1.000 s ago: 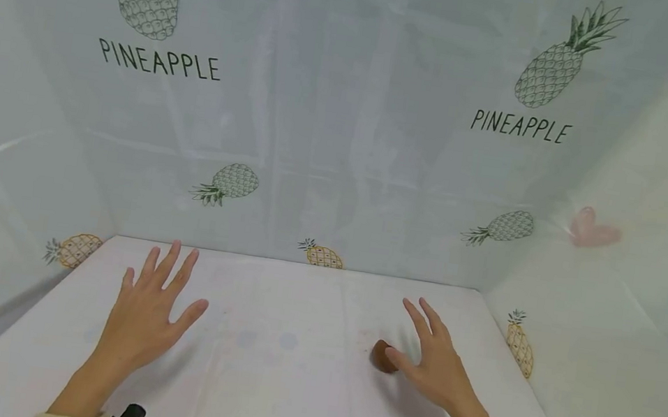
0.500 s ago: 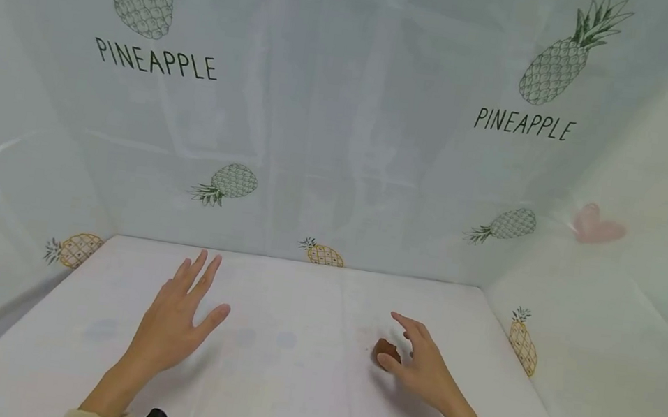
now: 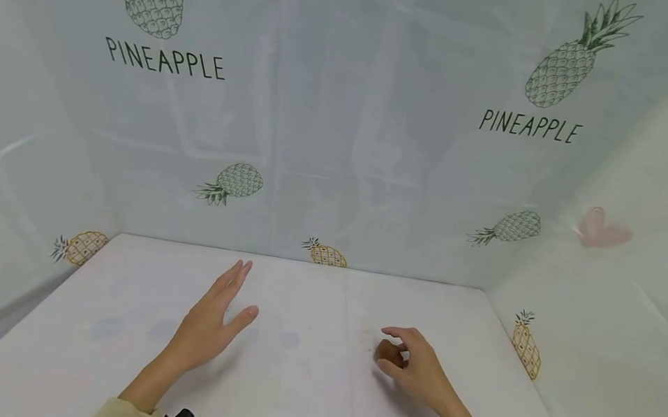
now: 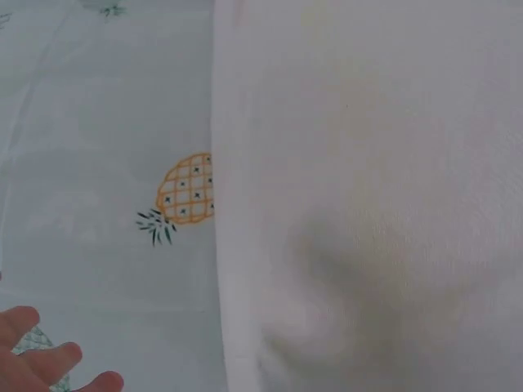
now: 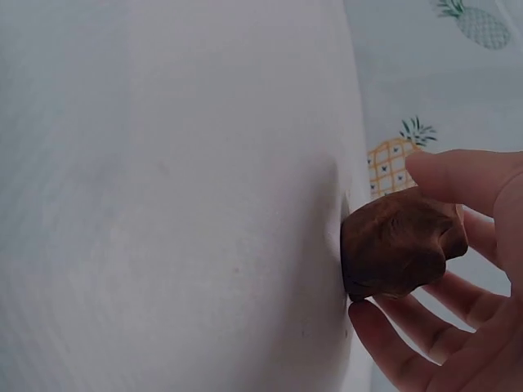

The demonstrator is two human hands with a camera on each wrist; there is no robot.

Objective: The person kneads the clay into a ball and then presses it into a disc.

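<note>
A small reddish-brown lump, like carved wood [image 3: 388, 351], stands on the white table at the right. In the right wrist view, this brown wooden piece [image 5: 396, 245] has a rounded, uneven surface, with its base against the tabletop. My right hand [image 3: 423, 372] curls around it. The thumb lies at one side, the index fingertip by the base at the other, and more fingers are behind it. To the left, my left hand [image 3: 203, 332] hovers over the table, fingers straight and thumb spread, holding nothing. Only some of its fingertips [image 4: 53, 359] show in the left wrist view.
A white cloth with pale spots covers the table [image 3: 296, 401]. Pale sheeting printed with pineapples [image 3: 344, 132] rises at the back and along both sides. Dark wrist cameras sit at both sleeves.
My left hand has moved right, toward the middle, its fingers drawing together. The fingers of my right hand have bent in around the brown piece, which stays in about the same place.
</note>
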